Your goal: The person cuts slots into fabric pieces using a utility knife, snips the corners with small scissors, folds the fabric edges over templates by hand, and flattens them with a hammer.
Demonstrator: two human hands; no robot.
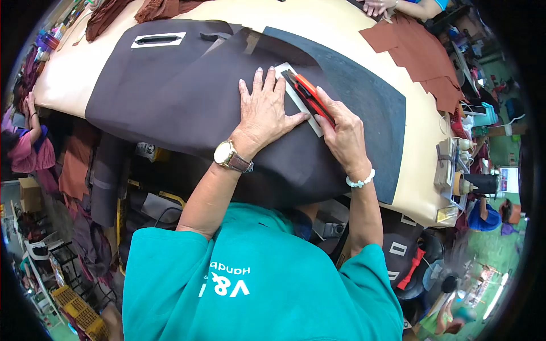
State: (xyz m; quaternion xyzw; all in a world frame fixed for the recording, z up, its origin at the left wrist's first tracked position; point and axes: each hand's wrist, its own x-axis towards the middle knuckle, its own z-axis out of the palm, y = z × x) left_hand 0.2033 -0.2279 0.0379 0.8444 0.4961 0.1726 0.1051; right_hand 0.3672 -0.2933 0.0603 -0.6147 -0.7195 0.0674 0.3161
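A large dark brown sheet [170, 85] lies over the table and hangs over its front edge. My left hand [264, 108] is flat on it with fingers spread, its fingertips and thumb at the edge of a narrow white frame-shaped piece [314, 124]. My right hand [341, 128] is wrapped round an orange-red and black cutter [311, 94]. The cutter's tip is over the upper end of the white frame. At the sheet's upper left lies another white frame [173, 40] with a dark slot inside. Under the sheet's right side is a dark blue-grey mat [375, 113].
Reddish-brown pieces [418, 59] lie at the table's right. Another person's hands [380, 7] are at the top edge. A second person [31, 142] is at the far left. The cream table's [421, 193] right edge holds a beige box [445, 165] and small containers.
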